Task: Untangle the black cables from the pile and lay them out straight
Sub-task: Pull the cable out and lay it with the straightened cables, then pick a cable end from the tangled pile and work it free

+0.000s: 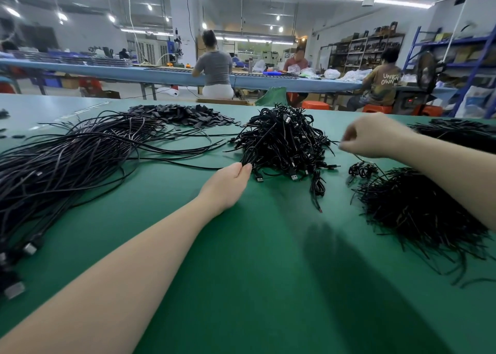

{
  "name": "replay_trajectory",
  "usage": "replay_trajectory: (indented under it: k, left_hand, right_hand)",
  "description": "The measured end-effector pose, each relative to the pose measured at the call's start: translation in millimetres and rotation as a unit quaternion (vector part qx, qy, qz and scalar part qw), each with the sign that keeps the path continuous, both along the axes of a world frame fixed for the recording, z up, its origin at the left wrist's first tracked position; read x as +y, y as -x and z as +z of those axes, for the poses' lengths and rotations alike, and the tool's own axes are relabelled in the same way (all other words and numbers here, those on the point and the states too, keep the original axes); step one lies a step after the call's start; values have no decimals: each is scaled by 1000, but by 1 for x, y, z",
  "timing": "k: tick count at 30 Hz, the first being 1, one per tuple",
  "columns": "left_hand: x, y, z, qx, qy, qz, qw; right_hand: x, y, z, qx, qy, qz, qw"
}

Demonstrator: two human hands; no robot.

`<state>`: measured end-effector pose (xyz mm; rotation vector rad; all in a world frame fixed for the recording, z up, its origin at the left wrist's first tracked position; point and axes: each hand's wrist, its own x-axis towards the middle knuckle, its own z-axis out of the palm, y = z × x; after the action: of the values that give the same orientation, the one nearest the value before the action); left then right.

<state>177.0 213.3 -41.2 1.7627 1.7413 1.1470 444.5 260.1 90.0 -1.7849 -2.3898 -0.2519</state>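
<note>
A green surface [268, 259] stretches before me in a busy workshop. The tangled pile [281, 139] of black cables sits at its middle, straightened cables [67, 160] fanned out to the left. My left hand [228, 184] pinches a cable at the pile's near edge. My right hand [375, 136] is blurred, its grip clamped on a thin wire.

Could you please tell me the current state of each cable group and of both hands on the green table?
Central cable pile: tangled, heaped.
Left cables: untangled, lying long and roughly parallel.
Right heap of thin black ties: loose, spread.
Left hand: pinching a cable at the pile's edge.
Right hand: raised, pinching a thin tie.
</note>
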Motion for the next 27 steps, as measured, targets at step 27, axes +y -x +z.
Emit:
replay_trajectory:
  k: [27]
  left_hand:
    - [-4, -1, 4, 113, -24, -17, 993]
  right_hand:
    - [-38, 123, -78, 468, -56, 233, 851]
